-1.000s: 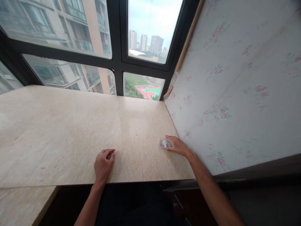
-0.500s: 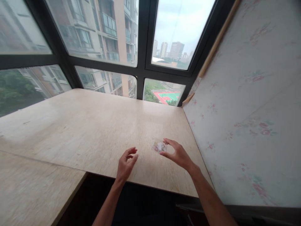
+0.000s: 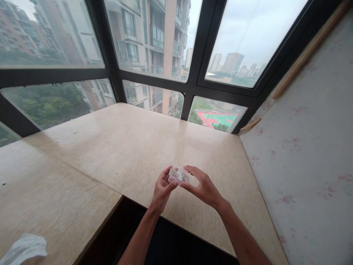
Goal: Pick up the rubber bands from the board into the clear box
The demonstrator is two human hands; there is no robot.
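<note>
A small clear plastic box [image 3: 179,173] with a coloured picture or contents inside is held over the stone counter [image 3: 132,147]. What exactly lies in it is too small to make out. My left hand [image 3: 163,189] grips the box's left end, thumb on the near edge and fingers behind and under it. On the other side, my right hand [image 3: 202,186] has its thumb and fingertips at the box's right end, closed around it. The box is slightly tilted toward me.
A crumpled white tissue [image 3: 26,248] lies at the counter's lower left. Dark-framed windows [image 3: 190,88] border the far side. A flower-patterned wall [image 3: 298,165] rises on the right. Below the counter's near edge is a dark gap [image 3: 121,221].
My left hand has come to the box and taken hold of its left end. The box and my right hand have moved nearer. The view has turned left, bringing the tissue in.
</note>
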